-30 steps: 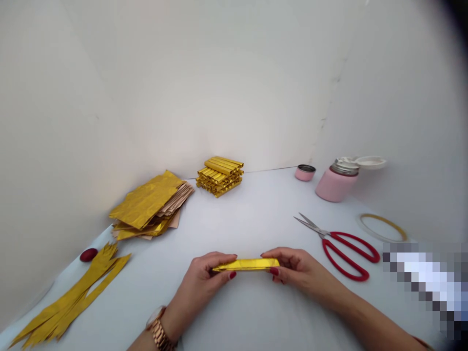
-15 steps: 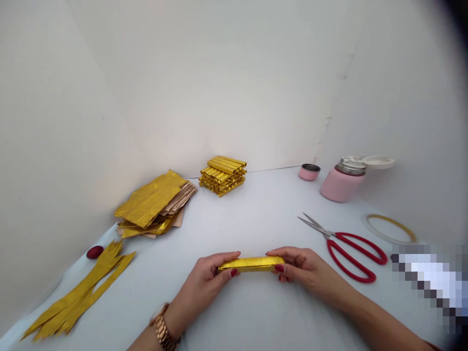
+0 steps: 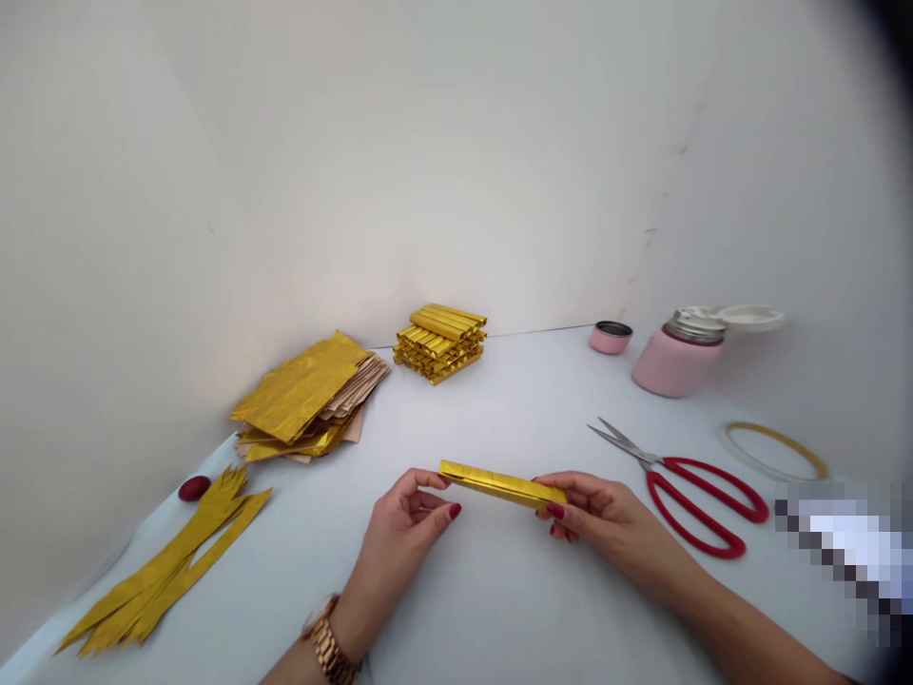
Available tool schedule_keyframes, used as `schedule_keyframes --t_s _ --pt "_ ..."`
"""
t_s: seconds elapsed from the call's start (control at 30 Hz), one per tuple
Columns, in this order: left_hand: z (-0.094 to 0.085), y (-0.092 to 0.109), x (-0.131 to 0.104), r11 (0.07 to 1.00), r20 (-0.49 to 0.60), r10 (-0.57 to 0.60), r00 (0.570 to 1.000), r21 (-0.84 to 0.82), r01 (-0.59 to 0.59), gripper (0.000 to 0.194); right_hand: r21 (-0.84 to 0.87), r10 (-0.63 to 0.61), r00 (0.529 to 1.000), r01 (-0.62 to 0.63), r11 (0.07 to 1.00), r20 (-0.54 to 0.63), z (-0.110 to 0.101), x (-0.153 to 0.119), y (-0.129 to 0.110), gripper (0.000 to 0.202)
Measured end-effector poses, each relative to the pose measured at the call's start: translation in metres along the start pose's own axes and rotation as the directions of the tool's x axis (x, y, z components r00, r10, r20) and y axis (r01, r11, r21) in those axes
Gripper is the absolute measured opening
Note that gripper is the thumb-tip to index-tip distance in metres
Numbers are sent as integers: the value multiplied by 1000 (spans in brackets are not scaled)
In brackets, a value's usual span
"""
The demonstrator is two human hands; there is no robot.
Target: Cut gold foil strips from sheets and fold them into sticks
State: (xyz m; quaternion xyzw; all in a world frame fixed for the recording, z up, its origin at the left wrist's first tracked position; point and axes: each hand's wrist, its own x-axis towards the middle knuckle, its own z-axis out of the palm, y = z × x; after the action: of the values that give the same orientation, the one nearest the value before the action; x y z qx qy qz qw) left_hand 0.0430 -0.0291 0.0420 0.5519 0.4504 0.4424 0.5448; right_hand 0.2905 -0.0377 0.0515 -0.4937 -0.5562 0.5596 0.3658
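A narrow folded strip of gold foil paper (image 3: 492, 481) is held above the table, its left end tilted up. My right hand (image 3: 595, 514) pinches the right end between thumb and fingers. At the other end, my left hand (image 3: 406, 523) has its thumb and fingers apart, with the fingertips at or just behind the strip's left tip. Whether they touch it I cannot tell. Farther back stands a stack of similar folded gold strips (image 3: 440, 344). To the left lies a pile of gold foil sheets (image 3: 303, 385) with brown paper backs.
Loose gold cut strips (image 3: 167, 571) lie at the left beside a dark red oval object (image 3: 194, 488). On the right are red-handled scissors (image 3: 660, 471), a roll of tape (image 3: 777, 449), a pink bottle (image 3: 677, 362) with its lid flipped up, and a pink cap (image 3: 611, 339). A blurred-out patch covers the right edge.
My left thumb has come off the folded gold strip and the left fingers have spread. The strip has gone from nearly level to tilted, left end up. The view has shifted slightly.
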Motion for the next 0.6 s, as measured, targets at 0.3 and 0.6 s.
schedule_keyframes --t_s 0.3,0.6 --pt "4 2 -1 997 -30 -30 999 -71 28 19 -6 4 999 -4 1000 38 5 -1 -1 33" --pt "6 10 -3 993 -20 -61 998 -104 59 16 -56 1 998 3 998 68 9 -2 0 32"
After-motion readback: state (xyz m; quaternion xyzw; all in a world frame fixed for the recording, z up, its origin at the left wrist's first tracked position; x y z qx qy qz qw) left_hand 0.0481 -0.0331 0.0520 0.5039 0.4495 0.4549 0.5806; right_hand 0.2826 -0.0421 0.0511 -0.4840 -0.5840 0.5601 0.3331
